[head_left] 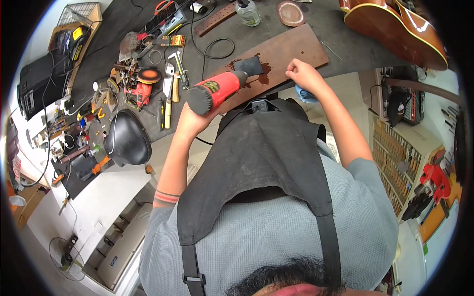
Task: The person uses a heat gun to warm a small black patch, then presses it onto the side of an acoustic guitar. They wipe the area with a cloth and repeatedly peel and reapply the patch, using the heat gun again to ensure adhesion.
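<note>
My left hand (pixel 192 121) is closed round the grip of a red heat gun (pixel 223 89) with a black rear cap. Its metal nozzle points right, just over a brown board (pixel 289 47) along the bench's near edge. A small dark rectangular sheet (pixel 249 66) lies on the board with a wet-looking dark stain around it. To the right, my right hand (pixel 303 75) is closed above the board's near edge, fingers curled in. A crumpled blue cloth (pixel 306 95) hangs from the underside of that fist; how the fingers grip it is hidden.
A glass jar (pixel 248 14) and round dish (pixel 291 13) stand beyond the board. An orange-brown guitar body (pixel 395 27) lies at far right. Left are a caliper (pixel 181 69), a knife (pixel 168 79), a red sander (pixel 143 92) and a looping black cable (pixel 217 48).
</note>
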Motion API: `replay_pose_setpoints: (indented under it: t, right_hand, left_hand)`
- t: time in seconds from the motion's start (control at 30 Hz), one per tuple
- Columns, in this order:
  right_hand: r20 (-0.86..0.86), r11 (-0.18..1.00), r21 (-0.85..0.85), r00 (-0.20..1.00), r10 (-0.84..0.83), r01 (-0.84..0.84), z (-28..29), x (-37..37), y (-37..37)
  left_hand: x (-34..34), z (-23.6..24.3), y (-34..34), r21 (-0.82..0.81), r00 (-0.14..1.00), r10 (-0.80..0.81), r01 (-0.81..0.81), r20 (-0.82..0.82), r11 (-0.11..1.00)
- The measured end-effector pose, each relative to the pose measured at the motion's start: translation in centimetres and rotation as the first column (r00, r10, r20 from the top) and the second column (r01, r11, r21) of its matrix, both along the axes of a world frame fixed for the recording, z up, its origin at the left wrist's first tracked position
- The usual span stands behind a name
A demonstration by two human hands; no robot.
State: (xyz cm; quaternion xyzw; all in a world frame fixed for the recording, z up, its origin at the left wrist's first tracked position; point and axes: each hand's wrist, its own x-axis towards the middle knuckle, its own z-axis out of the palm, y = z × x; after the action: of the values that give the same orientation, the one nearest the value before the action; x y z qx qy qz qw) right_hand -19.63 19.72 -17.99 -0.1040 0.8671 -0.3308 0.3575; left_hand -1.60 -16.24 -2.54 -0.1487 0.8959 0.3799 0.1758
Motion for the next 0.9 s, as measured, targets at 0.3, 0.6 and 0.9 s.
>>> replay_pose_setpoints:
  t: [0.3, 0.6, 0.9]
  right_hand:
    - [-0.292, 0.950, 0.150, 0.906, 0.306, -0.272, 1.0, -3.2, -6.6]
    - [-0.389, 0.881, 0.198, 0.791, 0.473, -0.430, 2.2, -3.2, -9.8]
    - [-0.273, 0.953, 0.037, 0.914, 0.300, -0.301, 0.1, -1.7, -10.1]
  left_hand:
    - [5.8, -2.1, -2.4, 0.107, 0.968, 0.229, -0.239, 0.104, 0.965]
    - [8.2, -2.4, -2.4, 0.075, 0.945, 0.327, -0.326, 0.007, 0.942]
    - [-2.2, -5.2, -8.4, -0.378, 0.957, 0.128, -0.223, -0.260, 0.898]
